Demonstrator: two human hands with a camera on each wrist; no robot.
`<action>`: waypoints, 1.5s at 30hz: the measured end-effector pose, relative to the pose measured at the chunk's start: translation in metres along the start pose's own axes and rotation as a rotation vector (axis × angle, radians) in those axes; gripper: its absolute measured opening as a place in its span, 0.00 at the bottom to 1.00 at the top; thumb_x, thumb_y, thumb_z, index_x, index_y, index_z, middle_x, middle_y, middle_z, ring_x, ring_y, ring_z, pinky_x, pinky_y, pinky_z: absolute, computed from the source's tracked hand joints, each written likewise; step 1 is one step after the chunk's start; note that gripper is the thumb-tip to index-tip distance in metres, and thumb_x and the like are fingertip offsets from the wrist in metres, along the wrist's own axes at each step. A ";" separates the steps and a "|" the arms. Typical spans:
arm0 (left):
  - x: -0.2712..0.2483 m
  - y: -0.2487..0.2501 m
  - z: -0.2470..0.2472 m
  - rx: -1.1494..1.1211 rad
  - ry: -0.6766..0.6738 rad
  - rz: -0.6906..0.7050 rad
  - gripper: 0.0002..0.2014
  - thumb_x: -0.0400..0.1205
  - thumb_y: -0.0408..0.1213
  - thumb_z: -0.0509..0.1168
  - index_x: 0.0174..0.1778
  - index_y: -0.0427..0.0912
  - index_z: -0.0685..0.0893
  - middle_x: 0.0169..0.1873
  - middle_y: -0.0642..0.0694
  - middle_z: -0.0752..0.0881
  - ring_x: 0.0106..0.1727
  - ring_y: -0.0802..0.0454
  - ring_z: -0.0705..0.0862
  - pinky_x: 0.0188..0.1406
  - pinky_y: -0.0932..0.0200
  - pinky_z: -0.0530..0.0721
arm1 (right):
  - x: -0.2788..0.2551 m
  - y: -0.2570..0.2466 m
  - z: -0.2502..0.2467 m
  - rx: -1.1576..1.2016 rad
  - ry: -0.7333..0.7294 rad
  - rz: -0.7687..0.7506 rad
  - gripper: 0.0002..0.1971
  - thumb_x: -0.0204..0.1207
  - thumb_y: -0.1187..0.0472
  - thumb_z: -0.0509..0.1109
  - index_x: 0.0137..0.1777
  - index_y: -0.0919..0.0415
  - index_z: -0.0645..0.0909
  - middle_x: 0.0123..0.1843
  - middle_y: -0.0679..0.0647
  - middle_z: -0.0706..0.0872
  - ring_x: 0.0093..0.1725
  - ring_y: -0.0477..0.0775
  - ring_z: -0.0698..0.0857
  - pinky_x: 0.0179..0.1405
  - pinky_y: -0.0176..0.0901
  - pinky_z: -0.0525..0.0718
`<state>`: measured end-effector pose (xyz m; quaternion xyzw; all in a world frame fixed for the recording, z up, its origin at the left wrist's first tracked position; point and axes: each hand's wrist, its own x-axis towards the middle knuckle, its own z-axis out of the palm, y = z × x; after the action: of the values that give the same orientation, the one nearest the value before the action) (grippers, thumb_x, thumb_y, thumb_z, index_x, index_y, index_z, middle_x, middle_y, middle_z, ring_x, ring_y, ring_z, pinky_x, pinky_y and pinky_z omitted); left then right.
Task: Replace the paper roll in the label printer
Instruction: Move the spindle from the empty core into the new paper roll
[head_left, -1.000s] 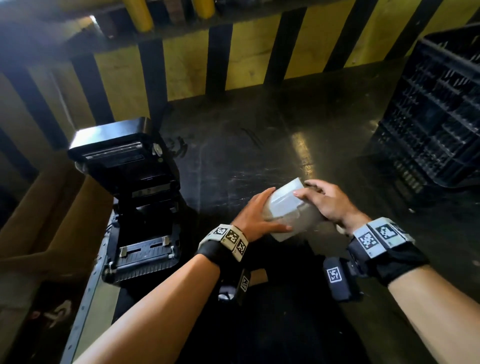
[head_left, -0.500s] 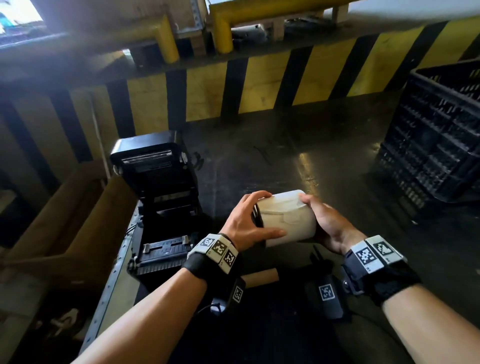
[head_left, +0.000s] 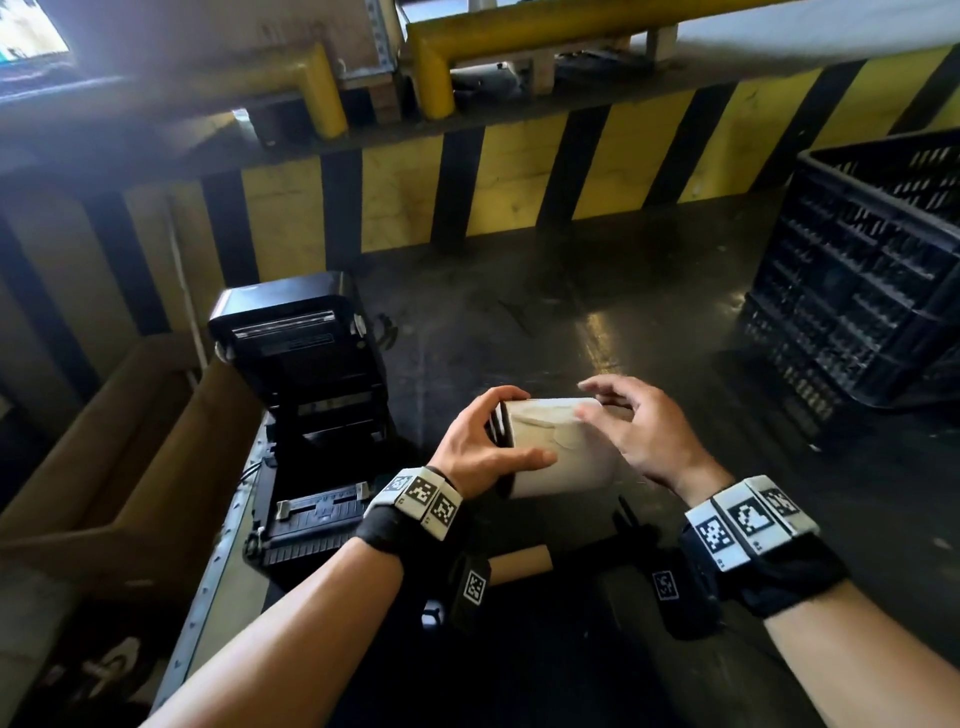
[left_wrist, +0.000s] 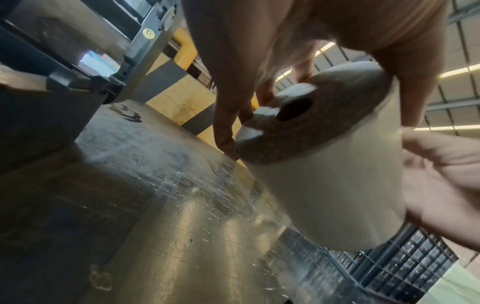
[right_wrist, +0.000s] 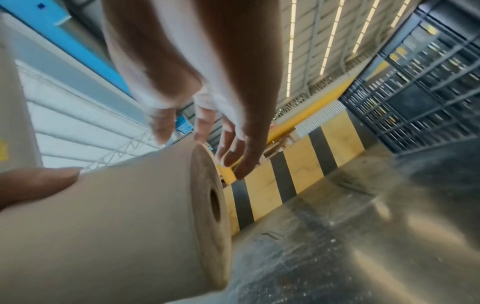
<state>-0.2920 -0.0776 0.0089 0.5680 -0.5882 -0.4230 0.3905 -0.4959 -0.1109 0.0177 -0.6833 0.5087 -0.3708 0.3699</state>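
Note:
A white paper roll hangs level above the dark table. My left hand grips its left end, thumb along the front and fingers over the far side. My right hand is open at the roll's right end, fingers spread over the top edge; in the right wrist view they reach past the roll and its core hole. The black label printer stands to the left, lid raised, and what shows of its paper bay is bare. A bare brown cardboard core lies on the table below my wrists.
A black slatted crate stands at the table's right. A yellow-and-black striped wall closes off the back. An open cardboard box sits left of the printer, beyond the table's metal edge.
My right hand has let go of the roll's right end and spread its fingers. The left hand keeps its hold, and the roll has turned level. The head view has tilted up.

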 end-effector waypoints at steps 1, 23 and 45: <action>0.001 -0.001 0.000 0.017 -0.005 0.001 0.34 0.54 0.51 0.81 0.57 0.56 0.80 0.56 0.42 0.84 0.56 0.49 0.85 0.55 0.50 0.87 | 0.002 0.001 0.001 -0.082 -0.035 -0.046 0.10 0.71 0.51 0.72 0.52 0.50 0.85 0.56 0.47 0.86 0.55 0.46 0.83 0.56 0.42 0.82; 0.006 -0.007 -0.002 0.209 -0.076 0.021 0.34 0.55 0.56 0.79 0.57 0.60 0.77 0.56 0.47 0.81 0.57 0.47 0.83 0.54 0.40 0.86 | 0.025 0.005 0.001 -0.112 -0.388 -0.072 0.08 0.75 0.59 0.70 0.37 0.46 0.78 0.55 0.52 0.84 0.55 0.48 0.82 0.51 0.31 0.76; 0.023 -0.030 -0.010 0.233 -0.034 -0.135 0.35 0.53 0.56 0.78 0.56 0.56 0.78 0.54 0.47 0.83 0.56 0.48 0.83 0.57 0.43 0.86 | 0.015 0.052 -0.018 -0.164 0.139 -0.120 0.06 0.74 0.63 0.71 0.48 0.63 0.86 0.44 0.52 0.88 0.44 0.50 0.84 0.44 0.38 0.80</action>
<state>-0.2733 -0.1015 -0.0162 0.6405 -0.6003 -0.3867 0.2827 -0.5308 -0.1384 -0.0186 -0.7131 0.5200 -0.3959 0.2536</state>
